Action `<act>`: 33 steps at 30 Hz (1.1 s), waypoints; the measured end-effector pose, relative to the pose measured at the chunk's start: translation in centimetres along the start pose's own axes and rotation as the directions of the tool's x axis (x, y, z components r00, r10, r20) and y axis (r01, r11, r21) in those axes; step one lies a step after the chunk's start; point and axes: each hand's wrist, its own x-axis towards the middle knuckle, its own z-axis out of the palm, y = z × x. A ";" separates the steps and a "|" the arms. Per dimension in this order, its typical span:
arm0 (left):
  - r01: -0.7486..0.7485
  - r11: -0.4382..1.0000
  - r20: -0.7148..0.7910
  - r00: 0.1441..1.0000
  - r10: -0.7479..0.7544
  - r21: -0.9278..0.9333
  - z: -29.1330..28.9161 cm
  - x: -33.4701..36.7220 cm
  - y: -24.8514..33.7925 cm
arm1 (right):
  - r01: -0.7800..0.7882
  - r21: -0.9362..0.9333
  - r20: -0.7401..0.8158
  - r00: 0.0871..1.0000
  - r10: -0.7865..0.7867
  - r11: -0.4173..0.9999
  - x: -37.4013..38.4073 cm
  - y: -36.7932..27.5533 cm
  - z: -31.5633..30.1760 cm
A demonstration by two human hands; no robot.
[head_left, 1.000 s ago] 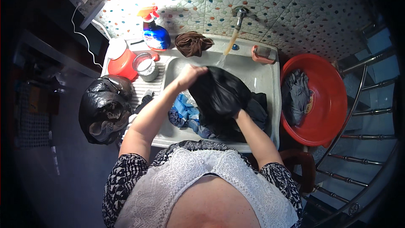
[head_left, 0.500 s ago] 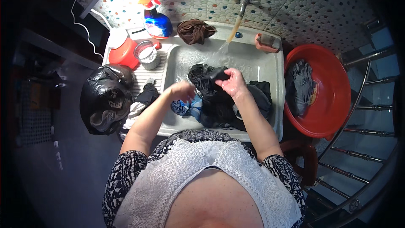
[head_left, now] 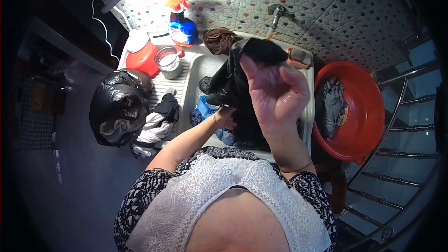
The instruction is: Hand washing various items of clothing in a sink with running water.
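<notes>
My right hand (head_left: 279, 94) is raised high above the sink (head_left: 306, 112), closed on a wet black garment (head_left: 228, 74). The upper part of the cloth bunches beyond my fingers, and the rest hangs down toward the basin. Lower down, my left hand (head_left: 226, 117) is closed against the dark cloth, its fingertips partly hidden. Beside it lies a bright blue cloth (head_left: 205, 106) with darker blue fabric. The tap (head_left: 277, 11) runs at the back, its stream mostly hidden behind the lifted garment.
Left of the basin are a black plastic bag (head_left: 119, 105), black-and-white clothes (head_left: 156, 123), a mesh cup (head_left: 170, 67) and a red tub (head_left: 142, 60). A blue spray bottle (head_left: 183, 30) and brown cloth (head_left: 221, 41) stand behind. A red basin (head_left: 368, 112) holds grey cloth (head_left: 330, 107).
My right hand has risen from the basin, pulling the black garment up with it. My left hand has moved down and right onto the dark cloth.
</notes>
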 end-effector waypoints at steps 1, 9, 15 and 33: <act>0.008 0.990 -0.227 0.973 -0.040 -0.141 2.6 -0.6 0.8 | 0.079 -0.085 0.023 0.997 -0.078 0.993 -0.1 -0.5 0.6; -0.688 0.641 0.102 0.651 0.753 -0.340 6.0 -4.2 5.4 | 0.325 -0.342 0.267 0.933 -0.241 0.881 0.2 -1.2 -0.5; -0.507 0.838 -0.060 0.860 0.506 -0.200 -0.3 -12.0 9.7 | 0.524 -0.436 0.281 0.851 -0.443 0.731 3.2 -7.0 -5.8; 0.216 0.906 -0.736 0.662 0.138 0.364 -0.2 -10.1 3.2 | -0.467 -0.865 -0.442 0.882 0.161 0.185 0.6 -0.1 -30.7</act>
